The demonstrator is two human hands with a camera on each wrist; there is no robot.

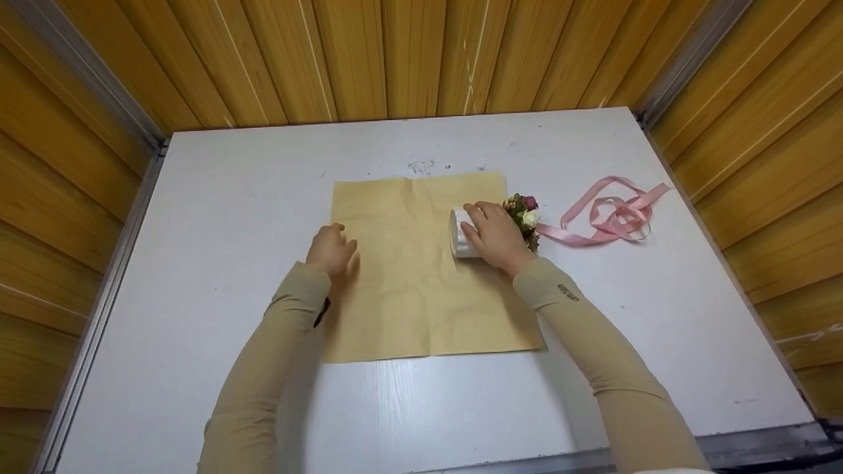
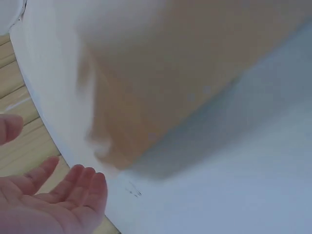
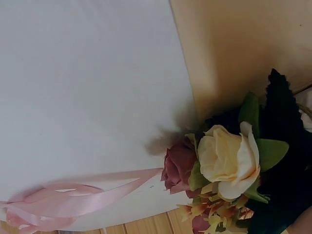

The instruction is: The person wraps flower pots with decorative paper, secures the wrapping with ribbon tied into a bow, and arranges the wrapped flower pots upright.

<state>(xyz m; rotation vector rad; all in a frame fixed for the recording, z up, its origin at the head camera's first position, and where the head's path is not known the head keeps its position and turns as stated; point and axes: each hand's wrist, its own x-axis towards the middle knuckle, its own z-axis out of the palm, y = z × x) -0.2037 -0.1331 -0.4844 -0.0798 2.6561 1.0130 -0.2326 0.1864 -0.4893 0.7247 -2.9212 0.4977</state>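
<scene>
A white pot (image 1: pixel 465 243) lies on its side near the right edge of a sheet of tan wrapping paper (image 1: pixel 395 289), its round base facing left. Artificial flowers (image 1: pixel 529 219) spill from its other end; up close, the right wrist view shows a cream rose (image 3: pixel 224 158), a dusky red rose (image 3: pixel 179 165) and green leaves. My right hand (image 1: pixel 494 234) grips the pot from above, fingers laid round its side. Over the paper's left edge hovers my left hand (image 1: pixel 332 250), its fingers loosely bent and holding nothing; the left wrist view has its fingertips (image 2: pixel 97 183) just apart from the paper.
To the right of the flowers, a pink ribbon (image 1: pixel 619 224) lies in loose loops, one end reaching the flowers. The white table (image 1: pixel 224 217) is bounded by yellow wood-patterned walls (image 1: pixel 408 59) at the back and both sides.
</scene>
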